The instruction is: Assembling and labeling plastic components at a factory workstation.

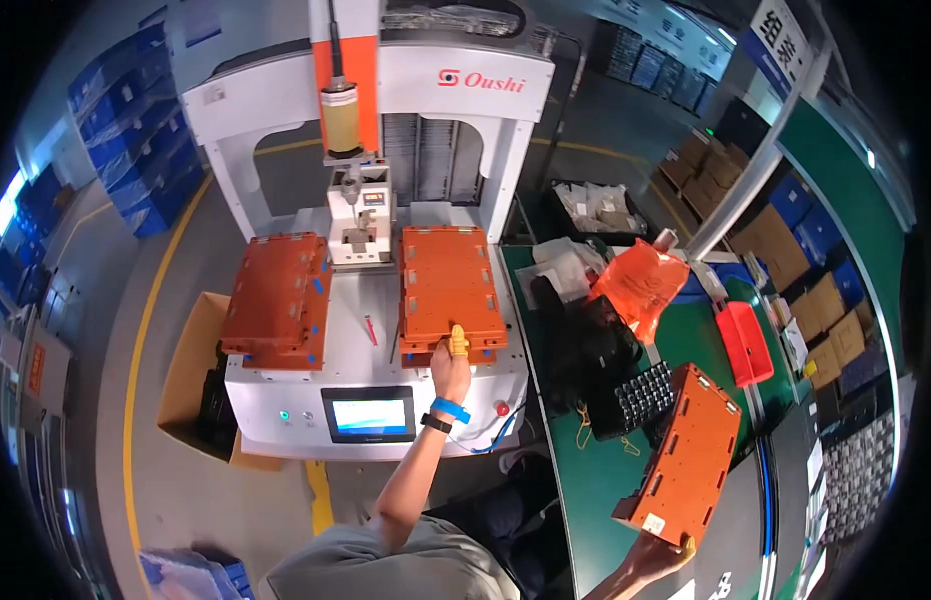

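1 orange panel (693,450) over desk (590,490), R hand (661,558) closed on near end; L hand (451,366) touching front edge of 2nd panel (449,280) on machine (270,405), grip/opening can't tell.

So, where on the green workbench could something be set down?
Bare green workbench shows left of the orange rectangular panel in the right hand, and between the orange plastic bag and red plastic bin. It's crowded around the black gridded tray.

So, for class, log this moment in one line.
left hand: at near edge of orange rectangular slotted panel on white gantry machine | right hand: gripping near end of another orange panel | rectangular screen: lit
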Available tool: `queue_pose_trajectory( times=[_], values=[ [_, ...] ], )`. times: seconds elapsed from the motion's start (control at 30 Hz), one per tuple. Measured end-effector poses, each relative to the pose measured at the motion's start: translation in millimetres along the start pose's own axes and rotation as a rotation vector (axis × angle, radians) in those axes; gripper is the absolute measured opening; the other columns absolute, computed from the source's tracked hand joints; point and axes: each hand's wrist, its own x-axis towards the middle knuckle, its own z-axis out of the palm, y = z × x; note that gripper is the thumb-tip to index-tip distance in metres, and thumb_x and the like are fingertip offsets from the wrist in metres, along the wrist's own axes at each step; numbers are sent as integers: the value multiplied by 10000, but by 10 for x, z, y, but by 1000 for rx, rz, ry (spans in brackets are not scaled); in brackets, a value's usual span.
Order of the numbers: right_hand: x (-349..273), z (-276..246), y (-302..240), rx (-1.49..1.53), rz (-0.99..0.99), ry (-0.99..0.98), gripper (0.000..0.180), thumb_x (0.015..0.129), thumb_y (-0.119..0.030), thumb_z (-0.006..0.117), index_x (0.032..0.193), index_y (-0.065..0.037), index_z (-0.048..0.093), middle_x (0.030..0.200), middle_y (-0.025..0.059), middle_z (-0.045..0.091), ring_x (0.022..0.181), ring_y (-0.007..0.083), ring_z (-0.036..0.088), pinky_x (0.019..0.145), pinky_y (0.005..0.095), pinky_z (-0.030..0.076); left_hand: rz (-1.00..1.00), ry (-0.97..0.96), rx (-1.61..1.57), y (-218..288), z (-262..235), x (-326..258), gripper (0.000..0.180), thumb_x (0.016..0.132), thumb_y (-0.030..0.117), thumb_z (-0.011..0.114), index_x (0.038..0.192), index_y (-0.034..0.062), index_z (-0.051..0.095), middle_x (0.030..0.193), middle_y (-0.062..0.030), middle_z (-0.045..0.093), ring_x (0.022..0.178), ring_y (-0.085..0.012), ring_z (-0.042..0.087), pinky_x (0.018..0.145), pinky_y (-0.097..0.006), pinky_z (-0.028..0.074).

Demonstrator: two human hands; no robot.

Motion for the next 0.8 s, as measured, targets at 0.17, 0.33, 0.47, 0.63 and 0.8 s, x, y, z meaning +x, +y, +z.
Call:
queue_pose_trajectory(
  times=[0.17,0.33,0.47,0.63,0.8],
  values=[
    [77,160,97,-102,63,-106,590,860,-304,656,1358,-24,512,1341,147,561,1237,310,549,1014,524,474,163,117,-24,532,94,-48,496,925,428,687,891,-64,626,724,-159,642,684,-248,625,641,-395,473],
    [202,486,428,39,192,-161,627,865,-279,657,1409,-21,480,1370,153,540,1254,304,539,1067,490,438,-369,195,-1041,836,158,398,302,875,381,740,1045,132,733,719,15,625,637,-117,554,633,-270,438],
    [147,854,519,130,317,-147,581,826,-242,695,1340,-18,541,1318,136,585,1226,293,559,1061,476,450,-434,-10,-1103,723,-50,472,218,893,262,675,1078,147,666,952,23,583,838,-109,567,717,-295,523],
    [301,1070,652,140,437,-145,579,766,-186,692,1311,-29,573,1293,130,605,1218,301,564,1064,471,448,-457,-208,-1205,680,-971,23,265,905,319,641,1061,105,660,992,-40,663,787,-156,614,680,-265,508],
    [456,1543,1226,105,575,-313,624,795,-183,662,1389,-61,515,1394,112,554,1291,299,523,1113,467,403,-179,7,-1242,996,-1829,-841,317,853,101,597,1167,94,646,1086,-3,692,995,-173,657,856,-334,525]
  ],
)
